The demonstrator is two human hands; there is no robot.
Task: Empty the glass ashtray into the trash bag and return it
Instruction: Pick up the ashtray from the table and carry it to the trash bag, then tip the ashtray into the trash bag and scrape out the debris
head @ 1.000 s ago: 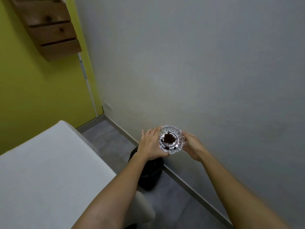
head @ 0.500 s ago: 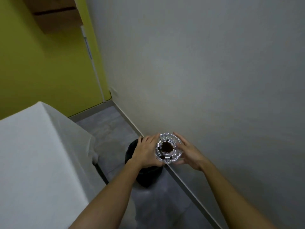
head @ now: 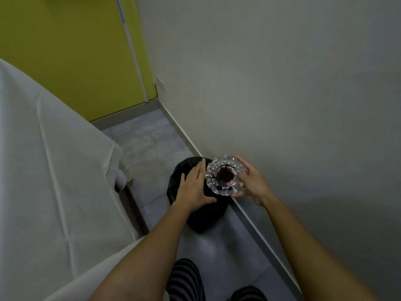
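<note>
Setting: a narrow strip of grey floor runs between a white-covered bed on the left and a pale wall on the right; a yellow-green wall closes the far end.

Trash bag: a black trash bag stands on the floor close to the wall's skirting, just past the bed's near corner; its mouth is partly hidden by the hands.

Change: compared with a second ago, the view has tipped downward and the hands have come lower and nearer the bag, so the ashtray now sits over the bag's right side instead of in front of the wall.

Meaning for the task: by judgement, the carry is over and tipping is the step in hand; nothing has been poured yet.

Ashtray: the glass ashtray is round, clear and thick, with a scalloped cut rim; it is held level, mouth up, with a dark brown heap in its bowl and a few dark bits near the near rim.

Right grip: the right hand pinches the ashtray's right rim between the fingers and thumb.

Left grip: the left hand is flat with the fingers spread, beside the ashtray's left edge, over the bag; whether it touches the glass cannot be told.
</note>
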